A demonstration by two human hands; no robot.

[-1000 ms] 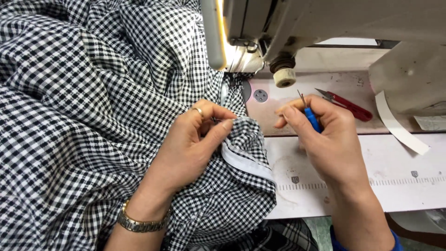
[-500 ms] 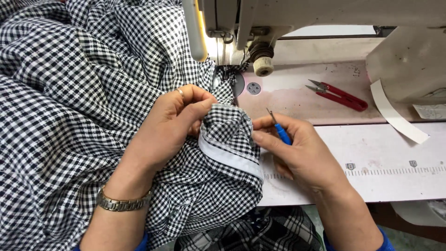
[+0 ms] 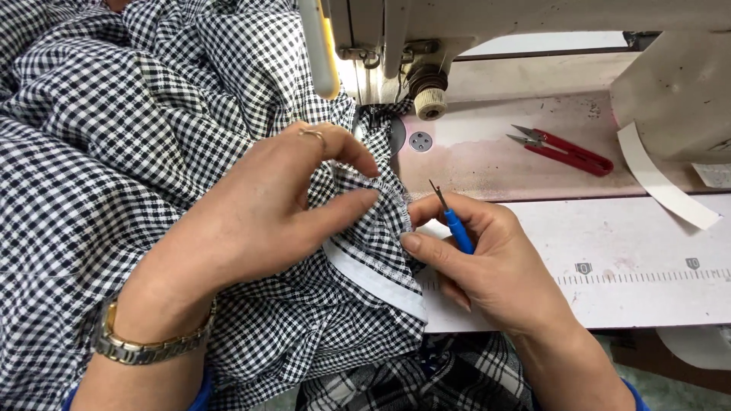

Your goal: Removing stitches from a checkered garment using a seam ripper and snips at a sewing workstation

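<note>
1. The black-and-white gingham cotton cloth (image 3: 152, 152), soft and rumpled, fills the left of the frame; its gathered edge with a white band sits at centre.
2. The left hand (image 3: 259, 213), lower left, pinches that gathered edge between thumb and forefinger.
3. The right hand (image 3: 487, 266), lower centre, is closed around a blue-handled metal seam ripper (image 3: 453, 221); its tip is too fine to make out.
4. Red metal thread snips (image 3: 563, 150) lie on the pale sewing machine bed (image 3: 487, 160), upper right.
5. The machine's head is cut off at the top edge.
</note>
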